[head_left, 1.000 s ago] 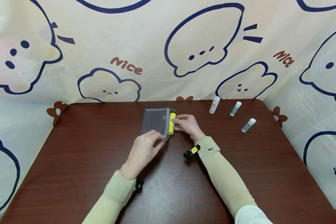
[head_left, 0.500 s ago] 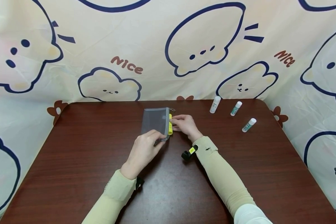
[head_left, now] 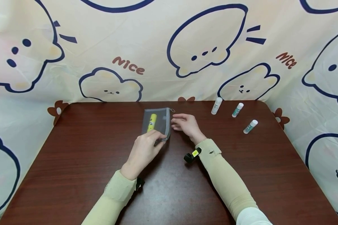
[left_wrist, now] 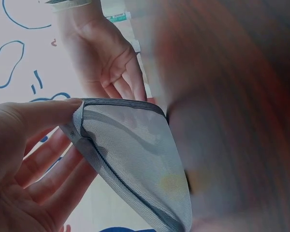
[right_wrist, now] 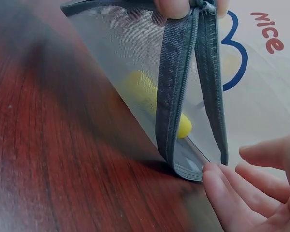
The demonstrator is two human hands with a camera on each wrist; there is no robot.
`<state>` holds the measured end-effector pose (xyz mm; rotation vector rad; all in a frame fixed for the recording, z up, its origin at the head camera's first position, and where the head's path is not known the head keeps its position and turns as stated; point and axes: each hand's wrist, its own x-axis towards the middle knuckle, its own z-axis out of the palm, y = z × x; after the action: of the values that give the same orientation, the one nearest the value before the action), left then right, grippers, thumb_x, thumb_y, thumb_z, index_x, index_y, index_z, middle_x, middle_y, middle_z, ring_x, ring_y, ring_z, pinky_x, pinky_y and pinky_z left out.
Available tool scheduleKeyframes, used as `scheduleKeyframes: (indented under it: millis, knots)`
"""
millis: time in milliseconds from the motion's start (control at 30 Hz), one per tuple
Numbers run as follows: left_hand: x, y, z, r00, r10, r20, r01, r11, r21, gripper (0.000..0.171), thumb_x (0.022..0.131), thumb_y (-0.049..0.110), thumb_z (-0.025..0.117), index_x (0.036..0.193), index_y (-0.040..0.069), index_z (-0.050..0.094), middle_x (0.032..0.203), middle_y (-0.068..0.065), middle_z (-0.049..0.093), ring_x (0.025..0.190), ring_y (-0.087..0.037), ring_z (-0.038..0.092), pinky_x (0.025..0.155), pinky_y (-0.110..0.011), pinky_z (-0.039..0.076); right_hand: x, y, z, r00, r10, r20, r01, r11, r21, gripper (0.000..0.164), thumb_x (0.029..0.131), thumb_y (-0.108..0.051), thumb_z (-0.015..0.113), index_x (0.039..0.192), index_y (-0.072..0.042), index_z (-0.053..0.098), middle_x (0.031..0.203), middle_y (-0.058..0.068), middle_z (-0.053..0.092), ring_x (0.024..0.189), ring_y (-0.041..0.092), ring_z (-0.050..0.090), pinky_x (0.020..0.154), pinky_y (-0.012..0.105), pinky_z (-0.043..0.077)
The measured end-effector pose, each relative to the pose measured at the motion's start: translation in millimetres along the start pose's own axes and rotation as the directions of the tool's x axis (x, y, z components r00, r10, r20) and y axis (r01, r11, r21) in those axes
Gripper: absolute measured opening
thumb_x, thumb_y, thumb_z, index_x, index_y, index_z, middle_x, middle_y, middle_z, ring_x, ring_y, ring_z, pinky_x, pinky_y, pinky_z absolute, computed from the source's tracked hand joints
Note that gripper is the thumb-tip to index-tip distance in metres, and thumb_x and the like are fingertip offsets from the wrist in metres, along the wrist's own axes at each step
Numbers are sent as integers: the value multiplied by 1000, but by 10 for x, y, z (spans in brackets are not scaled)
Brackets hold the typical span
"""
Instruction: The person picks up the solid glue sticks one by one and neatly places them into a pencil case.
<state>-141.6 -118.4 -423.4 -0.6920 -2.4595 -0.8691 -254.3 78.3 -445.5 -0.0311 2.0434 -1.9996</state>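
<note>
A grey mesh zipper pouch [head_left: 161, 120] lies near the table's far edge, its zipped side parted toward the right. My left hand [head_left: 145, 148] pinches the near corner of that opening between thumb and fingers. Inside the pouch rests a yellow tube [head_left: 151, 122], seen through the mesh and, in the right wrist view, partly through the zipper gap. My right hand [head_left: 188, 125] holds nothing, its fingers loosely bent at the pouch's mouth. In the right wrist view its fingertips [right_wrist: 213, 169] are at the lower zipper end; whether they touch it I cannot tell.
Three white-capped glue sticks stand at the back right: one mostly white [head_left: 216, 106], two with green labels, the farther [head_left: 237, 110] and the nearer [head_left: 250, 127]. A printed cloth [head_left: 152, 40] hangs behind the brown table [head_left: 81, 150].
The yellow tube has gone from my right fingers at the pouch's mouth leftward into the pouch. My right hand has let it go. The left hand keeps its hold on the corner.
</note>
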Motion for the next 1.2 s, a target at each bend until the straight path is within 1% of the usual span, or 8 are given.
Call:
scheduleKeyframes:
  millis: [167,300,500,667,800,933,1033,1200]
  knots:
    - [0,-1,-2,1000,9,-13,-9,1000,3,18,82,2,85,94,11,77,91,0,72,75,-17,69,63,-33,55,-42,11,-51,998,-45,-35,43,998,-40,36,100,-13,68,132,3,65,119,21,70,99,30,72,85,41,57]
    - [-5,-1,-2,1000,6,-8,-6,1000,2,18,81,2,86,95,11,77,91,0,72,75,-16,69,63,-33,55,-60,14,-99,996,-70,-56,66,996,-60,38,99,-18,70,131,3,65,120,20,69,101,30,71,87,41,57]
    - [-9,-4,1,1000,-4,0,4,1000,-1,17,82,2,85,95,11,77,92,0,72,75,-17,69,64,-32,55,-100,-30,-150,992,-103,-79,98,993,-64,43,99,-23,71,132,4,64,121,20,69,107,35,69,90,42,55]
    - [-6,-6,4,1000,-9,-1,9,1000,-5,17,83,2,85,95,11,77,91,0,72,75,-16,68,63,-32,55,-120,-71,-184,988,-118,-102,113,992,-59,43,99,-24,70,131,3,64,121,18,69,110,36,67,92,43,54]
    - [-6,-11,10,1000,-9,-5,9,1000,-2,16,83,3,84,95,11,78,91,0,72,76,-15,68,64,-32,55,-126,-94,-209,985,-119,-123,113,992,-57,44,99,-25,71,131,4,65,121,16,69,110,34,67,93,41,54]
    - [-6,-15,12,1000,-6,-6,6,1000,3,16,83,3,84,95,12,77,91,1,71,76,-14,67,65,-32,55,-135,-106,-237,980,-137,-143,128,989,-68,42,98,-25,72,130,3,66,121,15,68,111,34,66,94,39,53]
    - [-7,-15,13,1000,-3,-7,3,1000,5,16,83,3,84,95,12,77,91,1,71,76,-13,67,65,-32,55,-150,-121,-255,976,-154,-155,144,987,-78,40,98,-25,72,128,1,68,121,14,68,113,35,66,94,39,53]
    - [-4,-21,18,1000,-2,-6,2,1000,2,16,83,3,85,95,12,77,91,1,71,77,-13,67,66,-32,55,-148,-128,-289,970,-168,-173,155,984,-83,42,97,-27,73,130,1,67,122,14,69,116,38,64,96,39,52]
